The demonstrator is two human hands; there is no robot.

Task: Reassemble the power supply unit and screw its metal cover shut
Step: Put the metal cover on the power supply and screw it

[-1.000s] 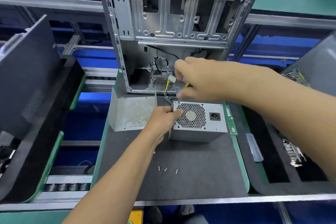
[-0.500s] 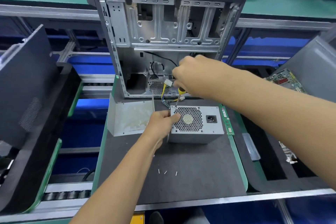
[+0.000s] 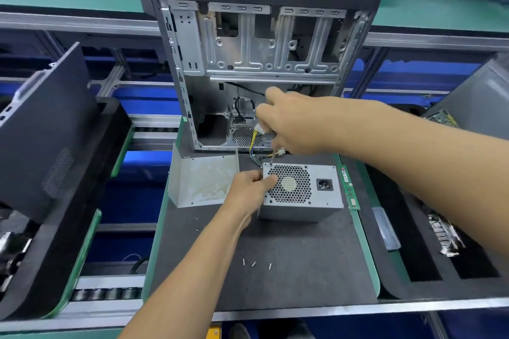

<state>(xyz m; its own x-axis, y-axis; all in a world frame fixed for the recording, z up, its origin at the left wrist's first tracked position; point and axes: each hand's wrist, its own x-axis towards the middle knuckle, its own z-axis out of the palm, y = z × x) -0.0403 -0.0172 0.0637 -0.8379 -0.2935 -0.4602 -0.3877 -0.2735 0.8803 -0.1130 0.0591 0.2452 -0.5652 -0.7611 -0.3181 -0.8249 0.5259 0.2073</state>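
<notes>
At the far left I see a dark side panel [image 3: 46, 129] leaning in a black foam tray [image 3: 91, 201]. Moving in, a bent grey metal cover [image 3: 203, 179] stands upright on the dark surface [image 3: 289, 270], just left of the power supply unit [image 3: 301, 192]. My left hand [image 3: 249, 190] grips the unit's left edge, thumb laid on the honeycomb fan grille [image 3: 289, 184], fingers curled round the side. Three loose screws [image 3: 254, 263] lie on the surface nearer me, well apart from the unit. Behind stands the open computer case [image 3: 256, 63], upright, its bare metal interior facing me. My right hand [image 3: 292, 124] hovers above the unit's upper left corner, its grip closed round a screwdriver [image 3: 272, 155] whose thin shaft points down at that corner; the handle is mostly hidden in the fist. Yellow and black wires [image 3: 254, 143] with white connectors run beside it. Right of the unit, a green memory stick [image 3: 348, 187] lies along the surface edge.
</notes>
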